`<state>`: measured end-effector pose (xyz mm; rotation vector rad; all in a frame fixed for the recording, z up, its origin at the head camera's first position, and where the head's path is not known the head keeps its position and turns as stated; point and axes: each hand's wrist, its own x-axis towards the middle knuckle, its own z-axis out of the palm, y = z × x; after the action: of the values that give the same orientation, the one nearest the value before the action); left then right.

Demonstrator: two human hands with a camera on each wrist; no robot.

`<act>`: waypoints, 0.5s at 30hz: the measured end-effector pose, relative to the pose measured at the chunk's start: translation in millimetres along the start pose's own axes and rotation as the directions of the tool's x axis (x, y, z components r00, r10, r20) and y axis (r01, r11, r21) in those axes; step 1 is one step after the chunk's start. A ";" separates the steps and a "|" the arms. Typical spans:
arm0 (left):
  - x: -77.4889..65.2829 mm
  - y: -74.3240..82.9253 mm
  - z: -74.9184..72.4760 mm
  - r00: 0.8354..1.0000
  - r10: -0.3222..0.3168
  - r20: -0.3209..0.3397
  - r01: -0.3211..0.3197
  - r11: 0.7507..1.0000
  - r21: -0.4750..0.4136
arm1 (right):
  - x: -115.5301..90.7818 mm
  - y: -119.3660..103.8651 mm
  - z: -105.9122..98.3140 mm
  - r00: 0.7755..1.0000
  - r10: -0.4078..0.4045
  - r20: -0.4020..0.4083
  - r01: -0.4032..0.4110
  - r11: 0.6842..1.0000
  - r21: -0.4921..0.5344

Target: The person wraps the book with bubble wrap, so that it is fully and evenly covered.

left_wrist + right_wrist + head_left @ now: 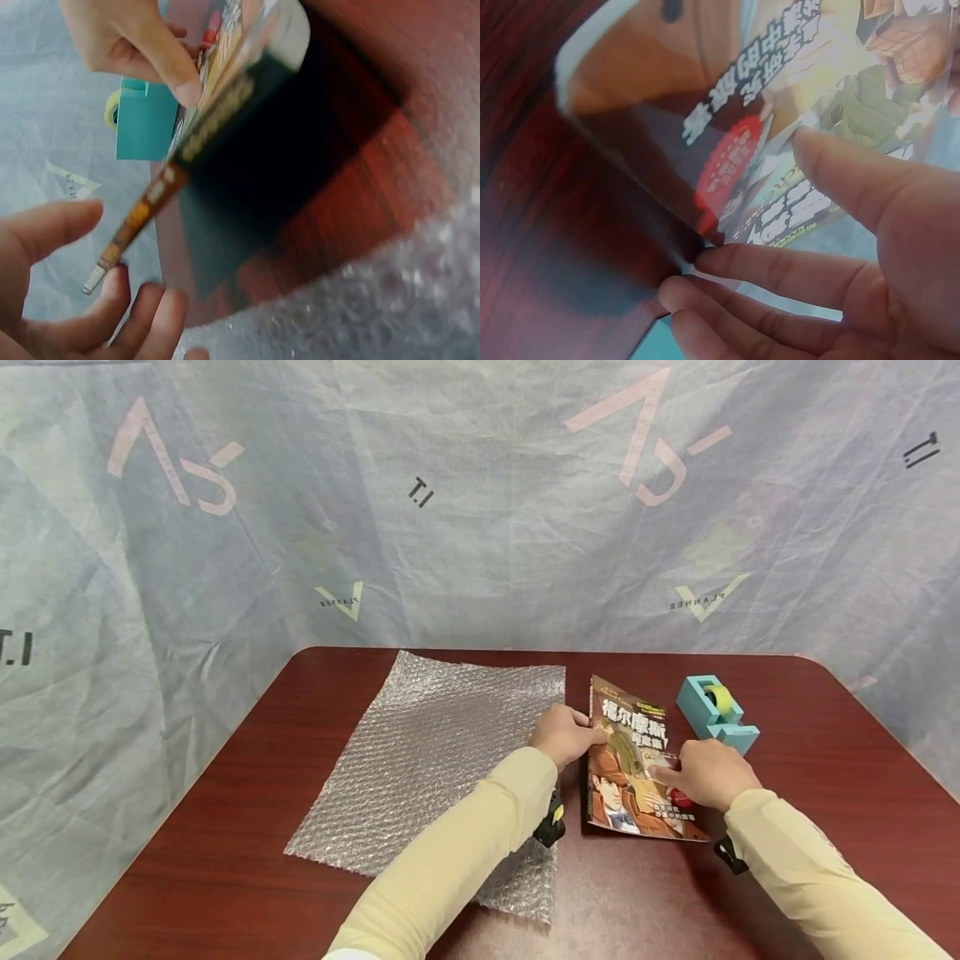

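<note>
A paperback book [626, 768] with an illustrated cover and Chinese lettering is tilted over the table, casting a dark shadow under its spine [217, 124]. My right hand [712, 772] pinches its right edge, thumb [840, 176] on the glossy cover and fingers [780, 274] at the edge and underneath. At the spine side is my left hand [566, 735]. Its thumb [64, 225] stands a little apart from the book on the cover side, while the index fingertip comes up to the spine's far end.
A sheet of bubble wrap [442, 752] lies flat on the reddish-brown table [225, 827], left of the book. A turquoise tape dispenser [701, 706] with a yellow roll stands behind my right hand. Printed grey cloth [480, 527] hangs behind the table.
</note>
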<state>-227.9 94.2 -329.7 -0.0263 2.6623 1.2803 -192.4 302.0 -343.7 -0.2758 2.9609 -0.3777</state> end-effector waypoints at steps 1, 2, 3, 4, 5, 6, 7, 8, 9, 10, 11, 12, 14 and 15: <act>0.6 -1.0 -0.8 1.000 0.004 0.016 -0.004 1.000 -0.004 | -0.1 -0.1 0.1 1.000 -0.003 -0.002 0.003 1.000 0.001; 1.1 -2.4 -1.6 0.999 0.016 0.038 -0.016 1.000 0.000 | -0.3 -0.4 0.3 1.000 -0.005 -0.004 0.005 1.000 0.001; 1.6 -3.9 -1.9 0.998 0.025 0.058 -0.025 1.000 0.000 | -0.4 -0.6 0.5 1.000 -0.008 -0.006 0.008 1.000 -0.002; 2.0 -5.2 -2.1 0.997 0.037 0.073 -0.037 0.999 0.008 | -0.6 -0.8 0.6 1.000 -0.006 -0.005 0.006 1.000 -0.003; 2.3 -6.7 -1.9 0.995 0.048 0.085 -0.050 0.999 0.016 | -0.7 -1.0 0.7 1.000 -0.004 -0.004 0.004 1.000 -0.006; 2.5 -8.1 -1.5 0.993 0.061 0.104 -0.062 0.998 0.012 | -1.0 -1.3 0.7 1.000 -0.003 -0.004 0.003 1.000 -0.005; 2.6 -9.2 -0.8 0.989 0.070 0.128 -0.070 0.998 -0.007 | -1.3 -1.2 0.5 1.000 -0.004 -0.006 0.004 1.000 -0.003; 2.8 -10.2 0.0 0.986 0.078 0.148 -0.073 0.997 -0.033 | -1.4 -1.1 0.6 1.000 -0.002 -0.005 0.002 1.000 0.001; 3.1 -11.0 1.1 0.983 0.079 0.165 -0.068 0.995 -0.070 | -1.5 -0.9 0.6 1.000 0.001 -0.005 -0.001 1.000 0.006; 3.2 -11.7 1.9 0.980 0.085 0.182 -0.067 0.992 -0.104 | -1.8 -0.7 0.7 1.000 0.004 -0.003 -0.004 1.000 0.013; 3.1 -12.3 2.8 0.976 0.085 0.200 -0.055 0.987 -0.149 | -1.8 -0.5 0.9 1.000 0.005 -0.004 -0.005 1.000 0.020; 3.2 -12.9 3.4 0.973 0.085 0.213 -0.043 0.980 -0.195 | -1.8 -0.3 0.9 1.000 0.006 -0.003 -0.006 1.000 0.027; 2.7 -13.1 3.5 0.971 0.083 0.223 -0.021 0.964 -0.267 | -1.7 -0.3 1.0 1.000 0.013 0.003 -0.013 0.999 0.036; 2.4 -13.2 3.3 0.970 0.082 0.229 -0.009 0.953 -0.302 | -1.8 -0.4 0.8 1.000 0.017 0.009 -0.017 0.999 0.039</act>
<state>-228.4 88.6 -342.3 0.1398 2.2609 1.5815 -190.5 301.8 -344.2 -0.2466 2.9423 -0.4302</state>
